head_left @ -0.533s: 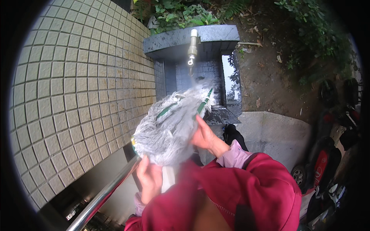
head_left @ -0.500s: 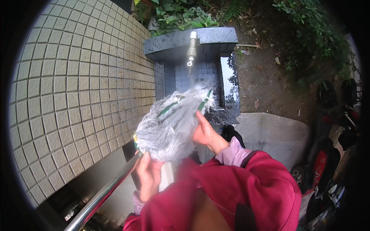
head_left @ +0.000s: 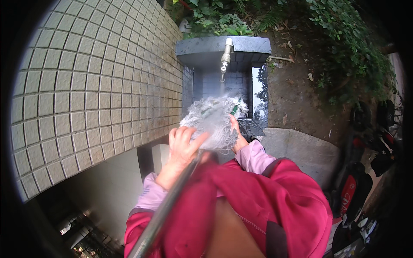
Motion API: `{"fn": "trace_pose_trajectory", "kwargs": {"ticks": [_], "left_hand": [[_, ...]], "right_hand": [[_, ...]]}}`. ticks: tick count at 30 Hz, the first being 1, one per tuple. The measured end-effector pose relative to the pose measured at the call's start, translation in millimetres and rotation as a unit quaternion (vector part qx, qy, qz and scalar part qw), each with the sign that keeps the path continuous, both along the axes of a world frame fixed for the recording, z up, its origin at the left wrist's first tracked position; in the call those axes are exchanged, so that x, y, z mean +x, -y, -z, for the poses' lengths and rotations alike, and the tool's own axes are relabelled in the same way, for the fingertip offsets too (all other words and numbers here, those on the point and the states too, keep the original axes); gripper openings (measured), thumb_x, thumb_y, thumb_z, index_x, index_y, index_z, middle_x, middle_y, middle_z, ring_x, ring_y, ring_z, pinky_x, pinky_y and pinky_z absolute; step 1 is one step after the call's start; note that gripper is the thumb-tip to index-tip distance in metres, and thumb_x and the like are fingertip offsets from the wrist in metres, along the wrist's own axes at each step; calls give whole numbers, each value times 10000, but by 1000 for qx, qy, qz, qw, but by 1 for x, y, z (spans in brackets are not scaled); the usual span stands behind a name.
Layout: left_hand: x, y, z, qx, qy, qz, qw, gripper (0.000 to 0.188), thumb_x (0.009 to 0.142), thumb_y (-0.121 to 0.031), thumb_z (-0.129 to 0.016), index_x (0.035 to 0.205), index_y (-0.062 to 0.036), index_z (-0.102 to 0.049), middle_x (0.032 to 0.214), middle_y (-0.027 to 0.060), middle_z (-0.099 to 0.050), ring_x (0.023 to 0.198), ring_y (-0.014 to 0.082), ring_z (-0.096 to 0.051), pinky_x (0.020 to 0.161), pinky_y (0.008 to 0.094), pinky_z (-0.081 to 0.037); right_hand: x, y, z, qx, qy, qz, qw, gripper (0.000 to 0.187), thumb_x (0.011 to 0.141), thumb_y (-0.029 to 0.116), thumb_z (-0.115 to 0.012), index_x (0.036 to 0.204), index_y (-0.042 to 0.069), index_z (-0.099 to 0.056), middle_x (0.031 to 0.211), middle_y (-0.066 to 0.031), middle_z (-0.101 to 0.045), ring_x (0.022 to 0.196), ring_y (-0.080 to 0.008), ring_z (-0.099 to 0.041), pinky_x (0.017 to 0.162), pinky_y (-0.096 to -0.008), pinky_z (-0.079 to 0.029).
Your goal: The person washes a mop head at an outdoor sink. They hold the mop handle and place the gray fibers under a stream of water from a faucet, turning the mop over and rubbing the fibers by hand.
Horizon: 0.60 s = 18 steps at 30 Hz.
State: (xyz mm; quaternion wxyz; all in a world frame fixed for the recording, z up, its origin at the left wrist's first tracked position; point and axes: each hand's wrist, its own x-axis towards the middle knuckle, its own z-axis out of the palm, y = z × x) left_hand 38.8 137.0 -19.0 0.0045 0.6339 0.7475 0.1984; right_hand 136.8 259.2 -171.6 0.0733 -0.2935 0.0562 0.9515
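A wet, grey-white mop head (head_left: 213, 114) with shaggy strands and green strips is held up at the near side of a small tiled basin. Its metal pole (head_left: 165, 210) slants down to the lower left, past the inner side of my left forearm. My right hand (head_left: 237, 134) grips the mop head's right edge, thumb on top beside a green strip, its other fingers hidden. My left hand (head_left: 183, 146) lies over the near left edge, fingers apart and touching the strands, slightly blurred. A tap (head_left: 225, 58) stands above, with water running onto the mop head.
The basin's dark back ledge (head_left: 202, 48) carries the tap. A cream tiled wall (head_left: 99, 99) rises close on the left. On the right are bare soil (head_left: 292, 90), a concrete slab (head_left: 297, 150), bushes (head_left: 344, 51) and a red-and-black ride-on toy car (head_left: 355, 189).
My left hand has moved from the mop's underside near the pole onto its near left edge, fingers spread. The pole has swung to the right of my left forearm. The mop head looks more bunched.
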Motion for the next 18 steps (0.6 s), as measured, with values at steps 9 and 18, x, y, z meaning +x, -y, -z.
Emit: {"fn": "trace_pose_trajectory", "kwargs": {"ticks": [9,18], "left_hand": [[11,17,-27,64,87,-82,991,455,478,-237,-706,900,-93,-614,856,82,-500,787,246,-496,738,388,-329],[6,22,-16,-14,108,-41,993,520,491,-230,-717,984,-114,-598,1095,104,-506,962,277,-470,807,454,-299]], "right_hand": [[12,17,-24,-37,20,-80,996,619,735,501,-466,1134,28,-492,1087,-183,-541,982,-341,-527,867,-467,-408],[20,25,-8,-51,38,-66,996,636,729,497,-458,1158,28,-479,1126,-175,-527,1019,-347,-507,887,-469,-392]]}}
